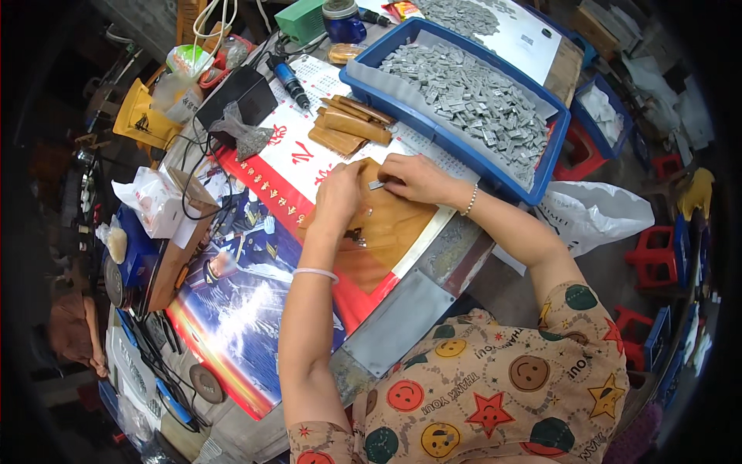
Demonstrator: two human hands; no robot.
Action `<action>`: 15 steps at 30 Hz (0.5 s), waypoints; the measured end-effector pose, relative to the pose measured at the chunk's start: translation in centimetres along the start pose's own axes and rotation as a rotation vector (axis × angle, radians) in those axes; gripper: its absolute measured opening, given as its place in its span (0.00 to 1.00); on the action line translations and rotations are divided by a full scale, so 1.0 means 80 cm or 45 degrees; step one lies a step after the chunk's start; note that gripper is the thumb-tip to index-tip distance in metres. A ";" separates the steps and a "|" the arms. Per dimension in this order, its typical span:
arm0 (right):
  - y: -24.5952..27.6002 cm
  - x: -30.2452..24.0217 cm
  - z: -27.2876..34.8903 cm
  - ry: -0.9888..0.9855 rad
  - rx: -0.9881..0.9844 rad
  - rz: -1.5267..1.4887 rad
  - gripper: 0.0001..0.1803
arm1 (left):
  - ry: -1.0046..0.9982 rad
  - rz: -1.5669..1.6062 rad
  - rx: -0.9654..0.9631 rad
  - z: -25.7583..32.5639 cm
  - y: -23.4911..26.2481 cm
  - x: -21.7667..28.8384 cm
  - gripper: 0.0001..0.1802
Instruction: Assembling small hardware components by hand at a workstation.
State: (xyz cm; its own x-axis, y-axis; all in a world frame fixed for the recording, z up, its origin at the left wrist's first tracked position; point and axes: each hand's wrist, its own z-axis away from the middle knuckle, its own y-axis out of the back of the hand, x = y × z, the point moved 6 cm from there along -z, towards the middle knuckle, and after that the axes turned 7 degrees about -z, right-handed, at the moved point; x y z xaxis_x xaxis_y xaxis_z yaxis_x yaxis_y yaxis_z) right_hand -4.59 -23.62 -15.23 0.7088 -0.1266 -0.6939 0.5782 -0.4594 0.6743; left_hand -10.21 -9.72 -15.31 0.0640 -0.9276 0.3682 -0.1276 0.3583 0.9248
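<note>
A brown sheet (386,247) lies on the poster in front of me, with a few small shiny metal pieces (357,237) on it. My right hand (421,179) pinches a small grey metal block (376,185) between thumb and fingertips, just above the sheet's far part. Close beside it, my left hand (338,197) rests at the sheet's far left edge with its fingers curled inward. What those fingers hold, if anything, is hidden. Beyond both hands sits a loose pile of folded brown pieces (352,127).
A blue tray (456,143) full of small grey metal blocks stands at the far right. A blue electric screwdriver (289,80), a black box (236,104) and a bag of small parts (251,139) lie far left. A white plastic bag (595,213) is right of the table.
</note>
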 end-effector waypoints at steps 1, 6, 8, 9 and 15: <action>-0.001 0.000 -0.002 -0.021 -0.012 0.031 0.07 | 0.019 0.007 -0.036 -0.004 -0.002 -0.004 0.17; -0.008 0.010 -0.014 -0.073 -0.042 0.170 0.08 | 0.055 0.069 -0.081 -0.015 -0.012 -0.014 0.17; -0.011 0.009 -0.026 -0.061 0.030 0.168 0.09 | 0.081 0.179 -0.078 -0.015 -0.020 -0.033 0.18; -0.016 0.011 -0.033 -0.058 0.034 0.163 0.09 | 0.029 0.209 -0.048 -0.014 -0.021 -0.042 0.16; -0.018 0.025 -0.052 -0.115 0.153 0.219 0.09 | 0.394 0.807 -0.250 -0.017 -0.035 -0.059 0.14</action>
State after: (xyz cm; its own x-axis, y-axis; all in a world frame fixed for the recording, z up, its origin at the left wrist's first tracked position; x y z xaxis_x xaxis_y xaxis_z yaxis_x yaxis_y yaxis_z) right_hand -2.32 -19.59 -16.53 0.7508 -0.2876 -0.5947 0.3959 -0.5247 0.7536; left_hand -8.81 -6.18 -19.48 0.3174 -0.4738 0.8214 -0.0548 0.8556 0.5147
